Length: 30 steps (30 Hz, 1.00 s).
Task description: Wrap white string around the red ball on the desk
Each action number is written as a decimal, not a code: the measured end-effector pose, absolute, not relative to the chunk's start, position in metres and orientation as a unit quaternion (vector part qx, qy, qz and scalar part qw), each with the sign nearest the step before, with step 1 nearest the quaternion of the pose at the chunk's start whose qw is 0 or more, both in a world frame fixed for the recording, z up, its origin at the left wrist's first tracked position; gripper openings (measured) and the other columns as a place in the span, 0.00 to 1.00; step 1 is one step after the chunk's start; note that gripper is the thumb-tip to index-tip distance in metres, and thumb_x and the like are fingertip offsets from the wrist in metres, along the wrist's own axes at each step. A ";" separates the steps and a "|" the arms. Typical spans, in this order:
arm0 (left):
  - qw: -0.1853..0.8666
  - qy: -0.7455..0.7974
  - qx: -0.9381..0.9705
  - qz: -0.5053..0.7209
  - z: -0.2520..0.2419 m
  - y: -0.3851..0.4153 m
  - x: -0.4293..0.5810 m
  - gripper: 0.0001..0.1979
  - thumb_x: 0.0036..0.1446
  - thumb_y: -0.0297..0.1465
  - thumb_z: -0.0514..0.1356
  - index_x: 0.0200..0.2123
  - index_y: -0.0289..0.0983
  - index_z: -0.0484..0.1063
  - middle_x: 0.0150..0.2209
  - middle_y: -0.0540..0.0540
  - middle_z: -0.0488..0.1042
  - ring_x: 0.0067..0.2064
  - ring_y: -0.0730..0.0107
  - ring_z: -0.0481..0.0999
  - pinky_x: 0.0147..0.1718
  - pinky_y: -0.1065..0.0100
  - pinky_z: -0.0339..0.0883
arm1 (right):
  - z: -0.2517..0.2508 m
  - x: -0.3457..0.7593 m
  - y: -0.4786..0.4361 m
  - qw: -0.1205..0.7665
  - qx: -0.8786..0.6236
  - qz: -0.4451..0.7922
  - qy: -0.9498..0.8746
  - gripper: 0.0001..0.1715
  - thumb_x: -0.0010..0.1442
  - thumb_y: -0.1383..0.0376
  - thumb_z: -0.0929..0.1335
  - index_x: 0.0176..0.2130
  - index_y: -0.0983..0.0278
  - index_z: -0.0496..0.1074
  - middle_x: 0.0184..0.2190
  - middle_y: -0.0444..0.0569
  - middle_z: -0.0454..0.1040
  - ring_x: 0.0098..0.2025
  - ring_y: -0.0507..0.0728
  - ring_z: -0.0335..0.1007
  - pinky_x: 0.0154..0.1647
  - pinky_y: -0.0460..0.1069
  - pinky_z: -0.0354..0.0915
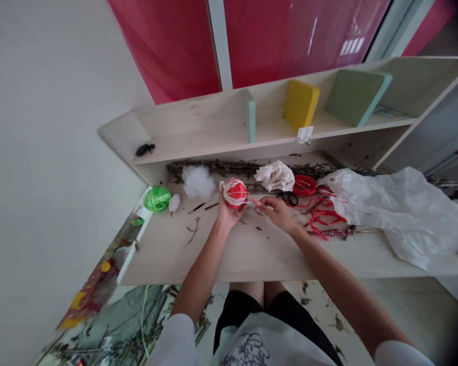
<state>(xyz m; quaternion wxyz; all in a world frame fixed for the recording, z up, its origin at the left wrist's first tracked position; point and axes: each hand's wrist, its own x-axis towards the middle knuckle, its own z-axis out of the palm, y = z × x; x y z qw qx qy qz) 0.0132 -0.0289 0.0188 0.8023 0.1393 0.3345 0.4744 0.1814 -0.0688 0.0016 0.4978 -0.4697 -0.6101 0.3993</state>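
Note:
A red ball wound with white string (235,193) rests in my left hand (229,213), whose fingers curl round it from below. Just to the right, my right hand (277,211) pinches a white strand that runs taut from the ball. Behind the hands lies crumpled white paper (275,176), with black-handled scissors (288,197) beside it. White fluffy stuffing (197,182) sits at the back left of my left hand. Small twig pieces (193,230) are scattered on the desk below both hands.
A green ball of ribbon (157,199) and a small white wad (174,203) sit at the desk's left end. Red ribbon (304,186) and a white plastic bag (397,208) lie to the right. Dry twigs (221,166) line the back below a shelf (213,142).

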 end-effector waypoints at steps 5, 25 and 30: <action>0.811 0.341 0.163 0.447 0.013 -0.028 0.015 0.29 0.62 0.52 0.48 0.45 0.34 0.74 0.29 0.43 0.78 0.24 0.67 0.76 0.22 0.68 0.72 | -0.002 0.186 -0.063 0.511 -0.487 0.449 -0.548 0.34 0.48 0.35 0.68 0.22 0.64 0.67 0.19 0.44 0.65 0.22 0.49 0.54 0.24 0.47 0.52; 0.794 0.344 0.211 0.455 0.022 -0.034 0.019 0.25 0.55 0.54 0.55 0.34 0.37 0.75 0.27 0.47 0.76 0.28 0.66 0.76 0.24 0.68 0.67 | 0.012 0.202 -0.067 0.564 -0.308 0.728 -0.239 0.19 0.46 0.53 0.77 0.23 0.58 0.67 0.15 0.36 0.48 0.22 0.50 0.53 0.38 0.49 0.66; 0.667 0.393 0.448 0.447 0.027 -0.037 0.026 0.28 0.51 0.58 0.56 0.27 0.36 0.74 0.26 0.47 0.75 0.31 0.65 0.75 0.34 0.64 0.70 | 0.012 0.208 -0.063 0.554 -0.323 0.733 -0.227 0.13 0.53 0.57 0.74 0.26 0.59 0.69 0.16 0.38 0.53 0.22 0.50 0.54 0.31 0.48 0.63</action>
